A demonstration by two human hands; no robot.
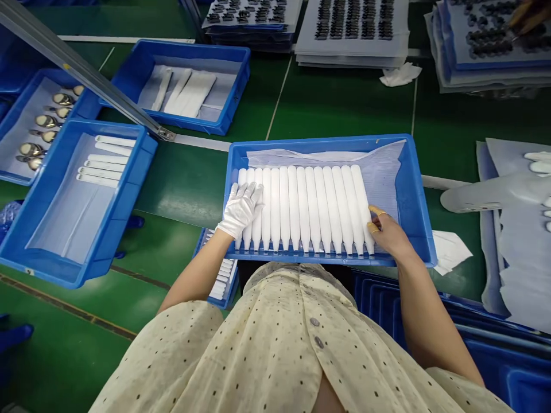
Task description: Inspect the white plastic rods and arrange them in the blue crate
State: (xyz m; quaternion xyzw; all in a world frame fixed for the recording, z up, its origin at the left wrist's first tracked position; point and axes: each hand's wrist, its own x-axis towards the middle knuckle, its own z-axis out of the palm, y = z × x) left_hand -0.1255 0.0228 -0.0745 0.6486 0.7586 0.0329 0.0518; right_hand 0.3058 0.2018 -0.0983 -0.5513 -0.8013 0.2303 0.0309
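Note:
A row of long white tapered pieces [302, 206], narrow ends toward me, lies side by side on thin lining sheet [383, 178] in a blue tray [419, 206]. At the row's left end, my left hand [241, 209], in a white glove, rests flat over several pieces with its fingers stretched out. My right hand [390, 232] wears yellow finger covers. Its thumb and forefinger grip the side of the rightmost white piece [360, 206]; the other fingers are mostly hidden.
Left stand blue trays with white strips [101, 163] and metallic round-ended parts [47, 121]. Another blue tray [235, 92] lies behind. Sheets of dark parts [353, 23] are stacked at the back. A pale object [486, 196] and paper [451, 249] lie right; a co-worker's hand [531, 14] shows top right.

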